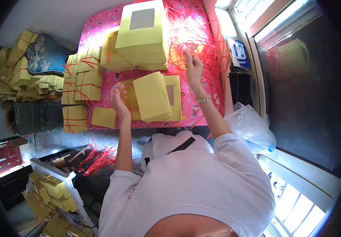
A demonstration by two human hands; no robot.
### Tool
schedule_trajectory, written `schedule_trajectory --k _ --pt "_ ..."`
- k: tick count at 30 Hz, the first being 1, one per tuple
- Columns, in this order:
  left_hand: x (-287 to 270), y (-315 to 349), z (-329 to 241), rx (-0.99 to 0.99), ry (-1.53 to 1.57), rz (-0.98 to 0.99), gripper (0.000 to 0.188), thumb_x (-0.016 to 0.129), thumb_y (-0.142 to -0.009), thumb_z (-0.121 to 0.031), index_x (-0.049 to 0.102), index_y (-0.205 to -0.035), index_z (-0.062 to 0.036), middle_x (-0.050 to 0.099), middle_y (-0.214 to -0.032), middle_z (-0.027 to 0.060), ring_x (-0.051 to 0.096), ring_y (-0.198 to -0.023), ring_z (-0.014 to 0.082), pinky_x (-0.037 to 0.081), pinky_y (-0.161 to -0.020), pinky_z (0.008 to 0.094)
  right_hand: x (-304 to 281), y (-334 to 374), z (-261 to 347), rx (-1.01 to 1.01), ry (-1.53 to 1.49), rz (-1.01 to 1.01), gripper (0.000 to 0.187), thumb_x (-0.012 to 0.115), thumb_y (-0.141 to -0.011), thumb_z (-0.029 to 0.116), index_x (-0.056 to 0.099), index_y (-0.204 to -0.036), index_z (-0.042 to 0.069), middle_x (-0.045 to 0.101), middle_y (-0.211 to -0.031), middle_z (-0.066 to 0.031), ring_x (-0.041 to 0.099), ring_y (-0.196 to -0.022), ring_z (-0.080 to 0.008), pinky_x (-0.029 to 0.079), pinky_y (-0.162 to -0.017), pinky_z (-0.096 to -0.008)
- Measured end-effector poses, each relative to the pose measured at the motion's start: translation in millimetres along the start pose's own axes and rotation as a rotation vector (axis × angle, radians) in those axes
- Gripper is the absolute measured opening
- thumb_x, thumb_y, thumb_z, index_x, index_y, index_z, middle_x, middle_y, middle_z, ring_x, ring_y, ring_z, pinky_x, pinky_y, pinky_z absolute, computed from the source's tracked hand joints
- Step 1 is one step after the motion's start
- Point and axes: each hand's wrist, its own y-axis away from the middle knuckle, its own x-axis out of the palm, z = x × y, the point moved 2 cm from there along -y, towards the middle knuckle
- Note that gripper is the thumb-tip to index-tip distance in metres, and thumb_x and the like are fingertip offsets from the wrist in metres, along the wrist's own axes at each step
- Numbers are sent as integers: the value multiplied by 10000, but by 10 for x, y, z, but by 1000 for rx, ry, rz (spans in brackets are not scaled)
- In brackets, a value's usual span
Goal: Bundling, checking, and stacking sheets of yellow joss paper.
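Here, paper stacks (143, 44) flank the left hand (117, 96), grip apart; right hand (194, 68), near red strips (210, 51), grip unclear.

We seem to be in a home room serving as a small workshop: pink cartoon-print tablecloth (99, 23), blue floral chair back (47, 55), bright window (253, 14), tied yellow paper bundles (87, 79), tangled red ribbon (211, 59).

yellow sheets (151, 96): matt paper | red strips (214, 59): glossy, plastic-looking | bag (251, 128): glossy plastic | shirt (202, 185): matt cloth
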Motion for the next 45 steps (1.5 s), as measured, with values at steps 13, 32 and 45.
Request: schedule_trajectory --k 13,32,45 --pt "564 118 -922 -605 588 729 380 465 -939 -347 563 -1137 -38 613 -1070 87 598 -961 203 493 -804 329 515 1562 1160 -738 165 724 211 596 -888 200 658 -977 20 592 -830 -40 483 -612 -75 389 -528 -245" --pt "-544 -689 -1222 -750 932 259 548 622 -837 -378 472 -1158 41 514 -1146 176 511 -1006 275 425 -882 402 25 706 1617 -17 -622 354 308 490 -941 236 588 -1121 6 475 -773 42 449 -648 -47 381 -552 -205" --pt "-114 -102 -714 -729 1057 694 394 555 -908 -270 494 -1243 -72 573 -1120 49 566 -921 159 482 -755 289 644 1380 960 51 -343 687 318 477 -955 294 664 -1002 41 544 -727 41 491 -609 -33 398 -547 -183"
